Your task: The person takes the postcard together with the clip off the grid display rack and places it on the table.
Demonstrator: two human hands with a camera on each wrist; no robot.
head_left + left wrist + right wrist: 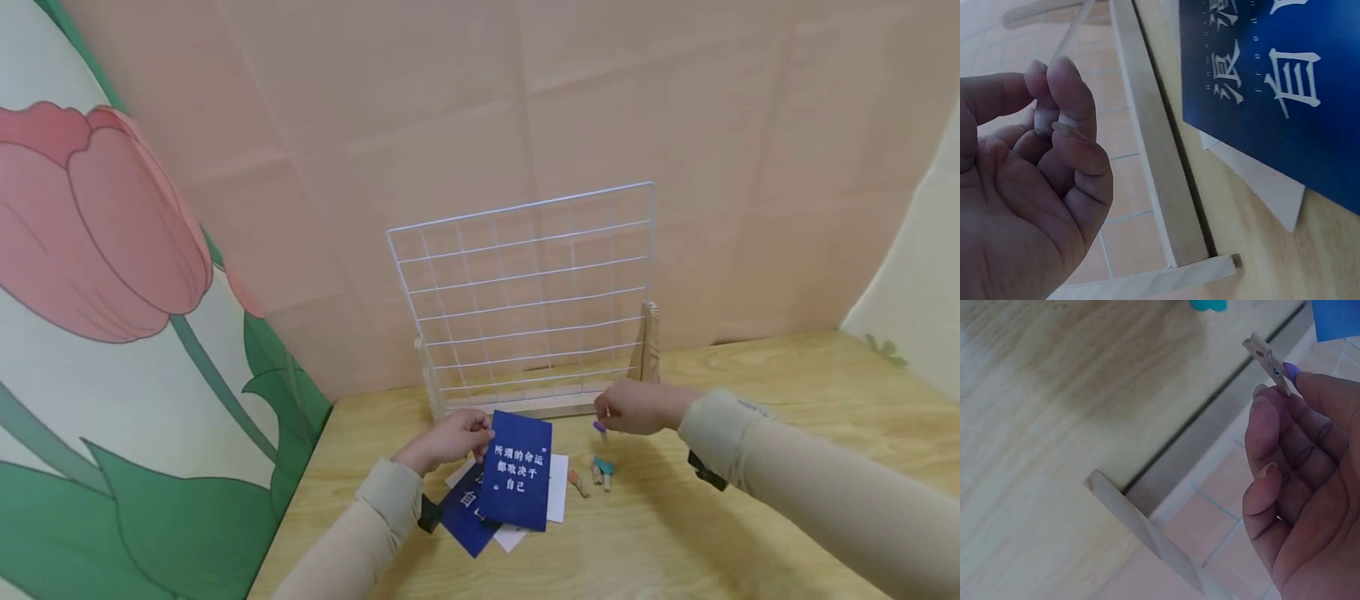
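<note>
My left hand (459,435) pinches the upper left edge of a dark blue card (517,467) with white Chinese lettering, held above the other cards. In the left wrist view that card shows only as a thin edge at the fingertips. My right hand (636,406) pinches a small wooden clothespin (1267,362) that has a purple decoration (1291,372). This hand is near the right foot of a white wire grid (525,292). Under the held card lie another blue card (467,508) and white cards (557,487), partly covered.
The grid stands upright in a wooden base (555,407) at the back of the wood-grain table (750,500). Several clothespins, among them an orange one (576,481) and a teal one (604,468), lie right of the cards. A pink cloth backdrop (525,108) hangs behind.
</note>
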